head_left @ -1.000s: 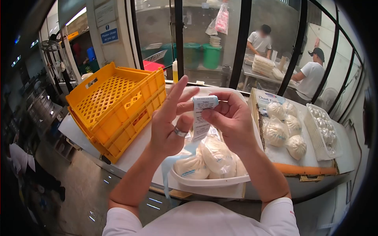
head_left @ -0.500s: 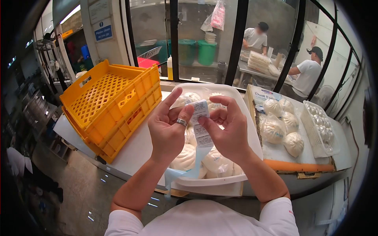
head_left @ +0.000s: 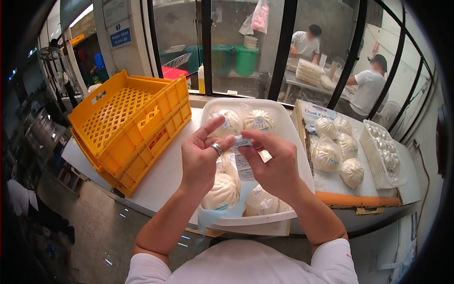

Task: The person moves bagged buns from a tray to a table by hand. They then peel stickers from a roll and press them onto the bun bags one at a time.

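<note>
Pinching the upper end of the printed label strip (head_left: 245, 169), the thumb and forefinger of my right hand (head_left: 278, 161) stand closed; the thumb of my left hand (head_left: 199, 160) meets the strip's left side, its forefinger raised, though I cannot tell whether it grips. Compared with half a second ago, my right fingers sit nearer the strip's top, so I judge that handling now centres there. The strip hangs over the white tray (head_left: 282, 110) of bagged buns (head_left: 220, 191), towards the desk's (head_left: 171, 182) near edge; blue backing (head_left: 217, 216) drapes over the tray's near-left corner.
</note>
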The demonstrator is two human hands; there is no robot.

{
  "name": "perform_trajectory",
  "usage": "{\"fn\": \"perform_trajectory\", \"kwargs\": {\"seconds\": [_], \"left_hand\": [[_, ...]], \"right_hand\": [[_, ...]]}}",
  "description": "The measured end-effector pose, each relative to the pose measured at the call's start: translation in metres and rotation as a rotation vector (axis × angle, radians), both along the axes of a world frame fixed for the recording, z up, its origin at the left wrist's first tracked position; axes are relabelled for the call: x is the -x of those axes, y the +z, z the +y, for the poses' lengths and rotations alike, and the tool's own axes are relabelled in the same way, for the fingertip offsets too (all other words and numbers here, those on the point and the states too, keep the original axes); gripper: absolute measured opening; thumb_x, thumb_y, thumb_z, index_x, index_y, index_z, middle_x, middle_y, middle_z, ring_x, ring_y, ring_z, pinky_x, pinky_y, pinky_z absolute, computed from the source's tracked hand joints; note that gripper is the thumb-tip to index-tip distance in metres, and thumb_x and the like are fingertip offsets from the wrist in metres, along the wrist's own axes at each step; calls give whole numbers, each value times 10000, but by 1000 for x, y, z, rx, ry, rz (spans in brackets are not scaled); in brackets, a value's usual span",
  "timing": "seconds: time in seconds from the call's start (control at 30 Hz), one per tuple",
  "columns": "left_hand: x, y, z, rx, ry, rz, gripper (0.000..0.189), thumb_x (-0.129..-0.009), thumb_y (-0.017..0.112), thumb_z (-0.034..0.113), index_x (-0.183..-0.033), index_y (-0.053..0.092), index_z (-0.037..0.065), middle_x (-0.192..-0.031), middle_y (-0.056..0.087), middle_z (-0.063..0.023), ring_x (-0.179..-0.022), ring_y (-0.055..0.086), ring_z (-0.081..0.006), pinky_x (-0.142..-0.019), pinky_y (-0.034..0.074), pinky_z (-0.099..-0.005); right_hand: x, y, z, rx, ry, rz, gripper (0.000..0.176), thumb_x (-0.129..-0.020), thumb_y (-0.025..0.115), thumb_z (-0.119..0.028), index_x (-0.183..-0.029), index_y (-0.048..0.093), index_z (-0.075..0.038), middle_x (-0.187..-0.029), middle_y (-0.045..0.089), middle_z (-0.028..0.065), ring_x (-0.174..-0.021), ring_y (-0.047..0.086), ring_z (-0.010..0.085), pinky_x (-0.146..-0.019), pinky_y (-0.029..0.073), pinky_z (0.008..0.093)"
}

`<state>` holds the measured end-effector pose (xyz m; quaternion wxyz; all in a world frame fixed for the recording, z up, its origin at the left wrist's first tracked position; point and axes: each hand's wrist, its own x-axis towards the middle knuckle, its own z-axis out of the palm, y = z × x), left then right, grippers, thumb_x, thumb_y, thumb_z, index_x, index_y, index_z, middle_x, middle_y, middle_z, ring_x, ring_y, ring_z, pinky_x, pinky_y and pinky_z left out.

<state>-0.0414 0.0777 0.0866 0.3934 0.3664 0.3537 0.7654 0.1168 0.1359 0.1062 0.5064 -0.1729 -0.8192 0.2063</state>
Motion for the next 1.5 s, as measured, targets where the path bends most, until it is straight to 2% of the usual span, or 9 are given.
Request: {"fn": "perform_trajectory", "kwargs": {"seconds": [0.3, 0.5, 0.67, 0.87, 1.03, 1.23, 1.33, 1.43, 1.5], "left_hand": [[4, -8, 8, 58, -27, 27, 532, -872, 713, -30, -1357, 520, -129, -903, 744, -135, -827, 708, -129, -837, 538, -243], [5, -12, 26, 60, -55, -124, 486, -890, 701, -39, -1332, 519, -127, -926, 726, -137, -850, 703, -143, -791, 556, -239], [31, -17, 40, -58, 128, -209, 423, -904, 711, 16, -1292, 563, -66, -1036, 700, -155, -888, 726, -181, -794, 606, -284], [56, -11, 30, -119, 239, -166, 414, -934, 690, 76, -1312, 560, -34, -1045, 710, -160, -895, 734, -198, -804, 608, -292], [46, -14, 29, -63, 222, -186, 455, -918, 701, -12, -1327, 521, -94, -942, 700, -88, -856, 674, -92, -804, 548, -207], [42, -31, 36, -37, 149, -147, 466, -909, 712, -15, -1329, 532, -102, -854, 688, -37, -794, 639, -57, -742, 490, -176], [30, -29, 39, -12, 117, -103, 458, -905, 716, -18, -1325, 550, -91, -835, 685, -32, -793, 640, -58, -761, 493, -182], [26, -32, 41, 17, 99, -3, 449, -906, 724, -20, -1326, 574, -71, -869, 715, -57, -817, 659, -65, -781, 505, -195], [21, -26, 39, 10, 145, 59, 446, -912, 723, -15, -1329, 573, -68, -893, 729, -77, -829, 668, -72, -784, 510, -198]], "right_hand": [[-6, -2, 10, -230, -96, -96, 197, -776, 777, 5, -951, 730, -71, -933, 683, 101, -739, 693, 256, -606, 557, 339], [-7, 1, 29, -627, -45, -101, 250, -696, 773, 40, -899, 716, -92, -978, 664, 82, -832, 656, 258, -674, 549, 358], [-21, 28, 46, -142, 145, 37, 156, -758, 751, 57, -858, 676, -37, -884, 694, 103, -830, 677, 250, -726, 535, 356], [-27, -29, 152, 191, -60, -903, 71, -831, 637, 21, -879, 688, 16, -831, 712, 137, -807, 683, 273, -732, 535, 367], [-16, -96, 176, 169, 27, -1243, 77, -783, 650, -7, -837, 703, -18, -854, 722, 149, -857, 689, 345, -723, 530, 438], [-15, -120, 181, -99, -174, -977, 214, -814, 766, -153, -923, 663, -1, -895, 717, 170, -898, 687, 382, -773, 531, 468], [-15, -111, 185, 2, -288, -1037, 318, -836, 785, -216, -993, 631, 14, -941, 712, 183, -906, 675, 427, -810, 529, 481], [-11, -88, 177, 63, -384, -1116, 316, -899, 756, -238, -1033, 621, 15, -957, 714, 167, -912, 712, 336, -781, 550, 415], [-8, -59, 160, 407, -231, -767, 310, -940, 727, -255, -1048, 616, 14, -964, 712, 151, -927, 718, 255, -783, 564, 364]]}}
